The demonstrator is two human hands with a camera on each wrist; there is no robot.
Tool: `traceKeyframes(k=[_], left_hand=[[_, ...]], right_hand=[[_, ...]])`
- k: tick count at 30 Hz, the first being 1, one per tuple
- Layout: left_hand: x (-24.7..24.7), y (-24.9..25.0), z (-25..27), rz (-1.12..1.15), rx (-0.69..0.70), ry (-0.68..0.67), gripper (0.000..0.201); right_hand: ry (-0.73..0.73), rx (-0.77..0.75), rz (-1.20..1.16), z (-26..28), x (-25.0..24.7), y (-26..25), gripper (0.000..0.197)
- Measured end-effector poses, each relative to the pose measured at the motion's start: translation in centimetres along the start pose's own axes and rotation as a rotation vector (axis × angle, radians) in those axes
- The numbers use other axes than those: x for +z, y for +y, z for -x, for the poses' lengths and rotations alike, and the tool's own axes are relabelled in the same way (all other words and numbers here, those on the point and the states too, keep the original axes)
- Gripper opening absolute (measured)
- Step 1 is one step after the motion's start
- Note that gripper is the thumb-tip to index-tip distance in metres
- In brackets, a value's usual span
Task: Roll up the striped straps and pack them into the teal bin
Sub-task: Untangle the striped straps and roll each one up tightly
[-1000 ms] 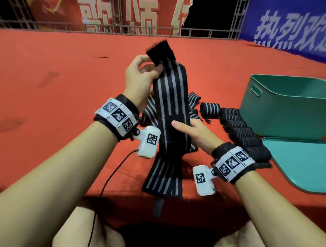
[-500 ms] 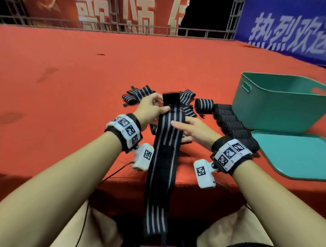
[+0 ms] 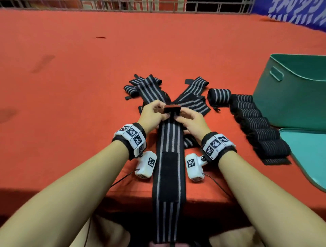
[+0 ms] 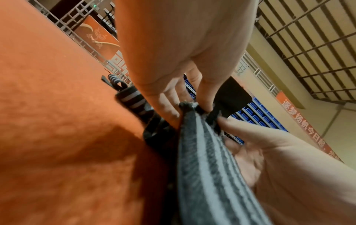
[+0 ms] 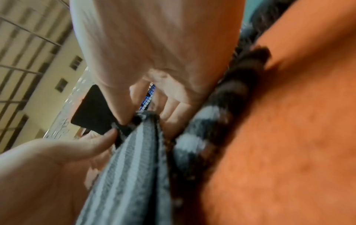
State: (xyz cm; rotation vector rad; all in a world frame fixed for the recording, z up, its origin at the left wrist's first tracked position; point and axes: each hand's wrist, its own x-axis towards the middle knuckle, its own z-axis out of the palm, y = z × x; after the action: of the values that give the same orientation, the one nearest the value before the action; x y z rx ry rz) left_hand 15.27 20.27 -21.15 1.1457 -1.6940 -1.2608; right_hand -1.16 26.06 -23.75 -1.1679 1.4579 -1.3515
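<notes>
A long black strap with grey stripes [image 3: 168,158] lies flat on the red table and hangs over its near edge. My left hand [image 3: 154,114] and right hand [image 3: 189,118] both pinch its far end, where a black tab [image 3: 49,0] stands up. In the left wrist view my fingers [image 4: 204,91] pinch the strap [image 4: 204,152] end. The right wrist view shows the same pinch on the strap [image 5: 131,159]. Several rolled straps [image 3: 255,127] lie in a row beside the teal bin [image 3: 292,95].
Loose unrolled straps [image 3: 190,98] lie crossed just beyond my hands. A teal lid [image 3: 308,155] lies flat at the right, in front of the bin. A railing and banners stand behind the red table [image 3: 70,88].
The strap, held up in the air a second ago, has come down flat onto the table. Both hands have moved to its far end and pinch it there.
</notes>
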Motion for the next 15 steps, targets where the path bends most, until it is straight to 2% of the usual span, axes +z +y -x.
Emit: traceKeyframes(k=[4,5,7,10,11,12,15], left_hand=[[-0.1,-1.6,-0.6,0.057,-0.089,-0.081,0.026],[-0.1,-1.7,-0.6,0.115,-0.134,-0.122,0.023],[-0.3,-1.8,-0.7,0.278,-0.263,-0.206,0.003],[-0.8,-2.5,-1.1,0.404,-0.344,-0.242,0.057],[-0.9,-2.4,-1.1,0.398,-0.339,-0.252,0.064],[-0.9,-2.6,-1.1,0.367,-0.331,-0.258,0.063],[-0.6,-2.6,-0.9,0.308,-0.322,-0.281,0.044]], right_hand=[[0.027,0.016,-0.029,-0.5,-0.3,1.4,0.028],[0.025,0.030,-0.038,-0.7,-0.4,1.5,0.028],[0.033,0.066,-0.064,-1.0,-0.3,1.7,0.030],[0.047,0.085,-0.066,-1.3,-0.2,2.1,0.032],[0.044,0.083,-0.062,-1.3,-0.2,2.1,0.031],[0.039,0.082,-0.063,-1.3,-0.2,2.1,0.031],[0.041,0.080,-0.065,-1.2,-0.3,2.2,0.029]])
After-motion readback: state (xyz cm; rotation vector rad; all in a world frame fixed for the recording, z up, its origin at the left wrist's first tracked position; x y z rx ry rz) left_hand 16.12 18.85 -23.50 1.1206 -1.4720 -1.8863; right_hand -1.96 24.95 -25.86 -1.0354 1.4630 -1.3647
